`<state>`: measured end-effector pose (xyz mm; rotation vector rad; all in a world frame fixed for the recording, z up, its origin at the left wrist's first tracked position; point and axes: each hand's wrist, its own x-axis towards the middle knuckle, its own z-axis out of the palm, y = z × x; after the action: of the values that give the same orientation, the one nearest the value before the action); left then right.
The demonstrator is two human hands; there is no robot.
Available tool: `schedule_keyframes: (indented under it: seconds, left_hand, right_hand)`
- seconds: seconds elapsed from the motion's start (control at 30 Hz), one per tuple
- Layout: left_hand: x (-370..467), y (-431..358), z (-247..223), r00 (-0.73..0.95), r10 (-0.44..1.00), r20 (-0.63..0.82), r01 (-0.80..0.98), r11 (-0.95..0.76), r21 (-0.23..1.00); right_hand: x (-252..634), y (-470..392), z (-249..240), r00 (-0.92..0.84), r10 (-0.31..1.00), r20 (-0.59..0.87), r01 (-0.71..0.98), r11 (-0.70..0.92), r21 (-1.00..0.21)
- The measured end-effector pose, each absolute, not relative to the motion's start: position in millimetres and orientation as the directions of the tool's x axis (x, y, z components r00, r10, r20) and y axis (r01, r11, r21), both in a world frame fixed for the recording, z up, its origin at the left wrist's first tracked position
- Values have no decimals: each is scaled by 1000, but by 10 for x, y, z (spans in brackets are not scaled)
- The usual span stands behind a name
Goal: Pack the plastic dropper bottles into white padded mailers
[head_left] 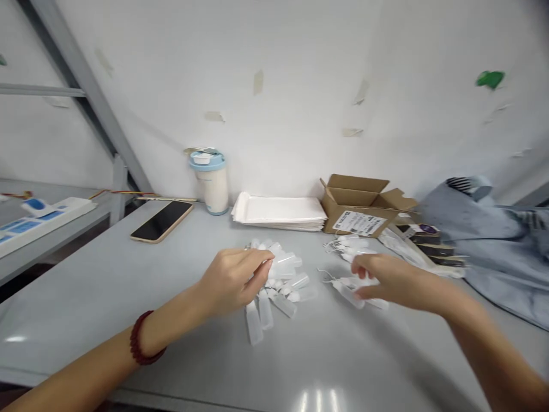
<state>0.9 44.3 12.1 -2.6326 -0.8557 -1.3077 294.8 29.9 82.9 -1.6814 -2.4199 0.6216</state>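
Several small translucent white plastic tubes (283, 306) lie fanned out in a pile on the grey table (206, 366). My left hand (238, 277) is over the pile's left side, thumb and fingertips closed together; whatever may be between them is hidden. To the right, my right hand (381, 277) is just above a smaller group of tubes (349, 293) with white strings, thumb and index finger apart. It partly covers those tubes, and I cannot tell if the thumb touches one. Behind it lies another bunch of stringed tubes (354, 243).
Along the wall stand a cup with a blue lid (214, 183), a stack of white envelopes (281, 212) and an open cardboard box (360, 214). A phone (163, 221) lies at left, with a power strip (47, 220) beyond. Grey-blue fabric (501, 252) covers the right side.
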Motion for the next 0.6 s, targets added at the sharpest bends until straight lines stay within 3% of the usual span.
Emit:
schedule_keyframes:
  seconds: [0.17, 0.37, 0.6]
  left_hand:
    - [191, 470, 165, 594, 341, 729, 467, -884, 33]
    - [318, 380, 25, 585, 294, 756, 413, -910, 34]
    - [319, 230, -83, 572, 321, 755, 390, -916, 94]
  right_hand:
    - [2994, 482, 577, -329, 929, -171, 912, 265, -312]
    - [2950, 528, 216, -352, 901, -254, 919, 281, -278]
    - [2849, 511, 80, -444, 895, -43, 847, 404, -345]
